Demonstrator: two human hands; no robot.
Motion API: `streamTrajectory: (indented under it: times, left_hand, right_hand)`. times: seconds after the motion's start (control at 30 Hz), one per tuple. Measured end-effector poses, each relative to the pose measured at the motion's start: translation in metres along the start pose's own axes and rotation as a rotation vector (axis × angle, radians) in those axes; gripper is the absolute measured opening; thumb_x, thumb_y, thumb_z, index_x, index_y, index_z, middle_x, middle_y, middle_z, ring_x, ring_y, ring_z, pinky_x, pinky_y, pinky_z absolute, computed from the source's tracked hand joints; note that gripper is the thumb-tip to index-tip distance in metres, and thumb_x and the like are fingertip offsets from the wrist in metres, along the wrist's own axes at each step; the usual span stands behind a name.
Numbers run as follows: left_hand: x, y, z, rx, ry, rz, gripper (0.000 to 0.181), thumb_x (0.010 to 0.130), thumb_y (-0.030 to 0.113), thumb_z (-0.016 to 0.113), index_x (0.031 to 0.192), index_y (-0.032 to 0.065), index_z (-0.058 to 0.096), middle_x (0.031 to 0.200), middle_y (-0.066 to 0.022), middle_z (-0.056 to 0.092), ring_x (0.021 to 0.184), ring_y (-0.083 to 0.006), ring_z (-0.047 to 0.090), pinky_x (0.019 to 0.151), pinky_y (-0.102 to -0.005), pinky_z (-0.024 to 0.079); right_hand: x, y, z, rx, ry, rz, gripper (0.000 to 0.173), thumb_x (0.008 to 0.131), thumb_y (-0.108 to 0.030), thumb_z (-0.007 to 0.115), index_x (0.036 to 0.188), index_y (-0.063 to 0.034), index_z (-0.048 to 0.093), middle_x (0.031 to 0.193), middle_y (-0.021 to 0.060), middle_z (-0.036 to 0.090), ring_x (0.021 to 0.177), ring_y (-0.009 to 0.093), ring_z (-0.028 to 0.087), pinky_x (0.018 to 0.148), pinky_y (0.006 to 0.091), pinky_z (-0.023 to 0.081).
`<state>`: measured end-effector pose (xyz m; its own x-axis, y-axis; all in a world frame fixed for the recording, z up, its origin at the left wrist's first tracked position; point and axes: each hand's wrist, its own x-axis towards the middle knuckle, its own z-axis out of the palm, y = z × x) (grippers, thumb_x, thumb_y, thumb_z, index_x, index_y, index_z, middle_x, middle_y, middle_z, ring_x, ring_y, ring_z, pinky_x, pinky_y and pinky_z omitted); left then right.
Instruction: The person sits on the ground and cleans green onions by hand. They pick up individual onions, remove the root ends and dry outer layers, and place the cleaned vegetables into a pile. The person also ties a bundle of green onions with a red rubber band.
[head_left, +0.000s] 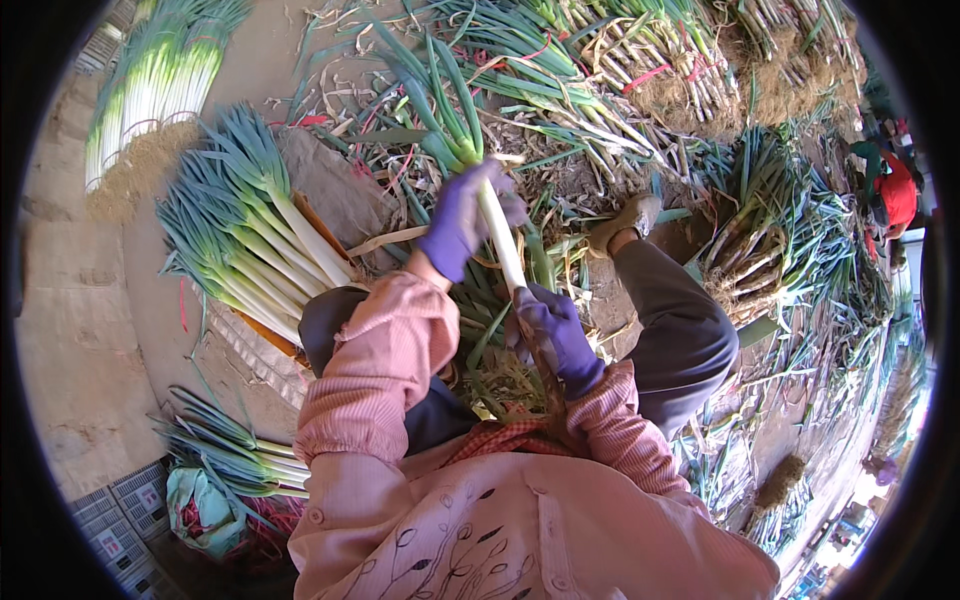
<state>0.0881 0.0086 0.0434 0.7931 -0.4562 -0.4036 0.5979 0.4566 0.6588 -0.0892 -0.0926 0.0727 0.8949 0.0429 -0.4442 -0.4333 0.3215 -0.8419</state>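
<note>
A single Welsh onion (501, 232) slants across the middle, with green leaves at its far end and a smooth white shank. My left hand (459, 221), in a purple glove and blurred, wraps around the shank just below the leaves. Lower down, my right hand (556, 334), also gloved in purple, grips the onion's near end. A brown, dirty strip (544, 367) runs from under that hand towards my lap; I cannot tell whether it is outer skin or root end. To the left, clean white onions (277, 247) lie side by side on an orange-edged support.
Tied onion bundles with roots (150, 97) stand far left. Unpeeled onions (675, 67) lie at the back, and more (757, 240) at right. Leaf scraps cover the floor. A green bag (202, 510) with red ties sits lower left. A person in red (896, 191) is far right.
</note>
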Motion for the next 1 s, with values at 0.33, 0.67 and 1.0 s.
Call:
streamTrajectory:
  times: [0.33, 0.67, 1.0]
  left_hand:
    - [0.017, 0.011, -0.010, 0.035, 0.031, 0.025, 0.018, 0.081, 0.021, 0.061, 0.092, 0.0070, 0.056, 0.072, -0.0032, 0.058, 0.047, -0.0106, 0.050, 0.041, -0.0274, 0.042]
    - [-0.011, 0.005, 0.010, -0.097, -0.048, 0.051, 0.031, 0.086, 0.030, 0.057, 0.100, 0.0036, 0.050, 0.080, -0.0145, 0.060, 0.064, -0.0250, 0.062, 0.061, -0.0413, 0.055]
    - [0.003, -0.022, -0.010, -0.132, -0.007, -0.058, 0.018, 0.084, 0.005, 0.058, 0.101, -0.0009, 0.055, 0.087, -0.0108, 0.062, 0.080, -0.0231, 0.064, 0.076, -0.0377, 0.055]
  right_hand:
    - [-0.101, 0.030, -0.039, -0.554, 0.067, -0.211, 0.036, 0.091, -0.028, 0.053, 0.102, 0.0063, 0.058, 0.061, 0.0045, 0.052, 0.055, 0.009, 0.048, 0.053, 0.0267, 0.041]
    - [-0.006, 0.003, -0.010, -0.577, -0.156, -0.333, 0.031, 0.078, -0.028, 0.068, 0.090, -0.0008, 0.060, 0.075, 0.0164, 0.061, 0.057, 0.027, 0.059, 0.053, 0.0344, 0.046]
    - [0.032, -0.030, -0.007, -0.421, 0.050, -0.150, 0.028, 0.086, -0.023, 0.058, 0.090, 0.0048, 0.060, 0.064, 0.0047, 0.058, 0.054, 0.010, 0.047, 0.051, 0.0254, 0.039]
